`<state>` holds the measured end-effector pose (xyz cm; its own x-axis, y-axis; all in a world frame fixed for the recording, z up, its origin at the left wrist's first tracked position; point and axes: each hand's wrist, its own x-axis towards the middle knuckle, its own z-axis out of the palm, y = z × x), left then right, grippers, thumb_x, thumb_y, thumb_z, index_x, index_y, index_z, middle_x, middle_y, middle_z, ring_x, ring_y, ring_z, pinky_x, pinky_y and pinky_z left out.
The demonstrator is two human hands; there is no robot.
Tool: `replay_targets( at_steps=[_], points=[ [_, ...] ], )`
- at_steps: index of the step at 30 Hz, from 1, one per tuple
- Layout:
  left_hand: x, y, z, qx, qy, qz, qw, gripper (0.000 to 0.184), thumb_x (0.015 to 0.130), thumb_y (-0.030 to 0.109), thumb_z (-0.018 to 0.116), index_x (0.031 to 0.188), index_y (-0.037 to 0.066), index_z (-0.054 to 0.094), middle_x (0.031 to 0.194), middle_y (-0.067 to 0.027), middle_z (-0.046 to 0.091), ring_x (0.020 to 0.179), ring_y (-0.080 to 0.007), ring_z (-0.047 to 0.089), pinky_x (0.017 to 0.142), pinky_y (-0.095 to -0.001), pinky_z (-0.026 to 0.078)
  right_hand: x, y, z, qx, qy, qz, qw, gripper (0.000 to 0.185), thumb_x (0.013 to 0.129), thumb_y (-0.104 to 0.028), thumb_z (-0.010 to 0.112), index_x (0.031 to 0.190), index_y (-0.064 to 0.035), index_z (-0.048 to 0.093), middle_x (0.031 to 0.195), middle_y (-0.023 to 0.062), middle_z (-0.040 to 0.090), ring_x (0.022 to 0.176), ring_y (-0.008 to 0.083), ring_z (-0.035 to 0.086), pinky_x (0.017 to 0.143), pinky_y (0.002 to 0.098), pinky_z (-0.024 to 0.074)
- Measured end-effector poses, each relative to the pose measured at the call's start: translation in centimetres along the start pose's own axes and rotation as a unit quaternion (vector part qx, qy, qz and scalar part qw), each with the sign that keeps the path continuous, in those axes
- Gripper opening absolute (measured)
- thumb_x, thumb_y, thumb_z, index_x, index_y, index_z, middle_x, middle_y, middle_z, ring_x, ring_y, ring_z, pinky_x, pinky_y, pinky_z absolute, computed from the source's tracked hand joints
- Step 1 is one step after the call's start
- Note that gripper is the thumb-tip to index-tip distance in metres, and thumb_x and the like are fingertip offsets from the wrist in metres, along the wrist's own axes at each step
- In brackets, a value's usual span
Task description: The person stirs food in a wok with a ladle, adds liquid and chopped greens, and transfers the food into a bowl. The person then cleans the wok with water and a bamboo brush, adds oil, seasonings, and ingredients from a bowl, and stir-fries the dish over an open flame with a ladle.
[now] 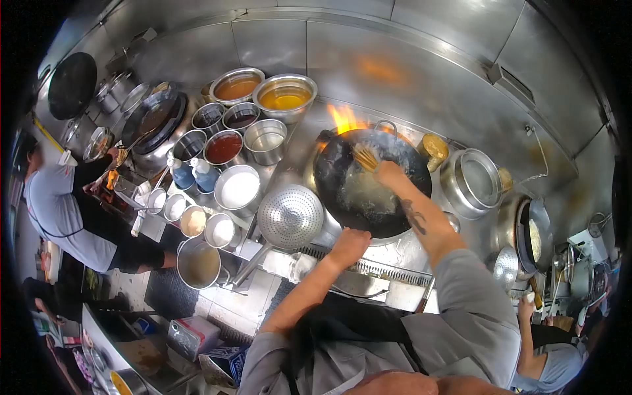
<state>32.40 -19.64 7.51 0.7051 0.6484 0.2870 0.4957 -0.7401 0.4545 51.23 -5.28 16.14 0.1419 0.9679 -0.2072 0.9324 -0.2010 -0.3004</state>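
A large dark wok [415, 191] sits on the burner in front of me, with cloudy liquid in its bottom and flames [345, 120] rising behind its far left rim. My right hand [390, 172] reaches over the wok, closed around a bamboo wok brush [365, 158] whose bristles are at the upper part of the inside wall. At the near left rim, my left hand [350, 245] is closed on the wok; the exact part under its fingers is hidden. Left of the wok lies a perforated strainer [291, 216], its handle pointing toward me.
Seasoning pots, including a red sauce pot [224, 147] and a white powder pot [237, 189], crowd the left. Behind them stand bowls of orange and yellow liquid [284, 99]. Steel pots [473, 179] flank the wok's right. A co-worker [72, 210] works far left; another person [550, 355] is lower right.
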Motion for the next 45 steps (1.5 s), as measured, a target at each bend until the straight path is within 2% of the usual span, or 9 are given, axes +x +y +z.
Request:
replay_targets(
  at_steps=[5, 10, 22, 26, 31, 36, 41, 43, 45],
  points=[
    [-0.1, -0.4, -0.1, 0.001, 0.016, 0.009, 1.0, 0.015, 0.084, 0.02, 0.056, 0.077, 0.007, 0.058, 0.073, -0.0109, 0.063, 0.074, -0.0299, 0.062, 0.069, -0.045, 0.043, -3.2, 2.3, 2.2, -0.019, 0.148, -0.303, 0.941, 0.043, 0.075, -0.041, 0.065, 0.093, -0.0015, 0.067, 0.08, 0.0237, 0.066, 0.071, 0.0381, 0.066, 0.068, 0.0433, 0.0532],
    [-0.3, -0.3, -0.8, -0.023, 0.019, -0.001, 1.0, 0.015, 0.084, 0.021, 0.056, 0.076, 0.008, 0.058, 0.073, -0.0125, 0.063, 0.074, -0.0321, 0.062, 0.07, -0.0463, 0.043, 4.5, 4.2, 3.2, 0.265, -0.083, 0.071, 0.958, 0.04, 0.079, -0.036, 0.066, 0.105, -0.0063, 0.064, 0.06, 0.0095, 0.06, 0.045, 0.0234, 0.059, 0.042, 0.0391, 0.0479],
    [0.3, -0.5, 0.1, -0.024, 0.005, -0.001, 1.0, 0.016, 0.084, 0.022, 0.056, 0.077, 0.008, 0.058, 0.071, -0.013, 0.063, 0.073, -0.0319, 0.062, 0.069, -0.0469, 0.043, -7.0, 4.3, -1.1, -0.057, -0.088, -0.383, 0.918, 0.038, 0.077, -0.031, 0.064, 0.102, -0.0035, 0.064, 0.068, 0.017, 0.064, 0.061, 0.0262, 0.064, 0.059, 0.0371, 0.0502],
    [-0.1, -0.2, 0.5, -0.048, 0.02, 0.004, 0.999, 0.016, 0.084, 0.022, 0.055, 0.077, 0.008, 0.058, 0.071, -0.0133, 0.063, 0.073, -0.0319, 0.062, 0.068, -0.0465, 0.043, -1.6, 1.5, 0.8, 0.085, -0.144, -0.186, 0.968, 0.039, 0.076, -0.031, 0.064, 0.105, -0.0046, 0.064, 0.084, 0.022, 0.065, 0.076, 0.0339, 0.065, 0.073, 0.0413, 0.0509],
    [0.1, -1.0, 0.7, -0.004, 0.045, 0.017, 0.999, 0.016, 0.084, 0.022, 0.055, 0.079, 0.007, 0.058, 0.073, -0.0131, 0.063, 0.074, -0.0312, 0.062, 0.069, -0.0459, 0.043, -6.1, 0.7, 3.0, -0.114, 0.064, -0.347, 0.929, 0.038, 0.076, -0.028, 0.064, 0.105, -0.0025, 0.064, 0.091, 0.0238, 0.065, 0.078, 0.0329, 0.065, 0.071, 0.0422, 0.0511],
    [0.0, -0.3, 0.6, -0.022, 0.035, 0.003, 0.999, 0.015, 0.083, 0.02, 0.056, 0.076, 0.007, 0.058, 0.069, -0.0123, 0.063, 0.071, -0.0307, 0.063, 0.069, -0.0441, 0.043, 2.2, 1.6, 3.8, 0.197, -0.072, -0.011, 0.978, 0.027, 0.078, -0.029, 0.062, 0.09, -0.004, 0.064, 0.078, 0.0188, 0.066, 0.07, 0.0306, 0.065, 0.066, 0.0439, 0.0498],
    [0.4, -1.2, 0.9, -0.011, 0.056, 0.026, 0.998, 0.015, 0.083, 0.021, 0.057, 0.077, 0.007, 0.059, 0.07, -0.0123, 0.063, 0.071, -0.0311, 0.063, 0.068, -0.0441, 0.043, -8.9, 0.6, 1.0, -0.047, -0.001, -0.287, 0.957, 0.028, 0.076, -0.031, 0.063, 0.091, -0.0084, 0.066, 0.079, 0.0192, 0.066, 0.073, 0.0335, 0.066, 0.066, 0.0442, 0.0514],
    [0.2, -0.4, 0.8, 0.007, -0.002, -0.007, 1.0, 0.016, 0.083, 0.021, 0.057, 0.078, 0.007, 0.059, 0.071, -0.0128, 0.064, 0.072, -0.0315, 0.062, 0.068, -0.045, 0.043, -7.6, 0.9, -0.6, -0.137, -0.146, -0.167, 0.965, 0.03, 0.075, -0.033, 0.064, 0.092, -0.0077, 0.067, 0.081, 0.0203, 0.066, 0.078, 0.0359, 0.066, 0.069, 0.0441, 0.0525],
    [0.3, -0.3, 0.7, -0.022, 0.011, -0.006, 1.0, 0.016, 0.084, 0.022, 0.056, 0.079, 0.007, 0.059, 0.074, -0.0131, 0.064, 0.074, -0.0317, 0.063, 0.068, -0.0459, 0.043, -4.7, 2.0, 0.5, -0.012, -0.022, -0.203, 0.979, 0.033, 0.074, -0.033, 0.064, 0.09, -0.0054, 0.067, 0.083, 0.0204, 0.066, 0.08, 0.0364, 0.066, 0.071, 0.0447, 0.0525]
  ],
)
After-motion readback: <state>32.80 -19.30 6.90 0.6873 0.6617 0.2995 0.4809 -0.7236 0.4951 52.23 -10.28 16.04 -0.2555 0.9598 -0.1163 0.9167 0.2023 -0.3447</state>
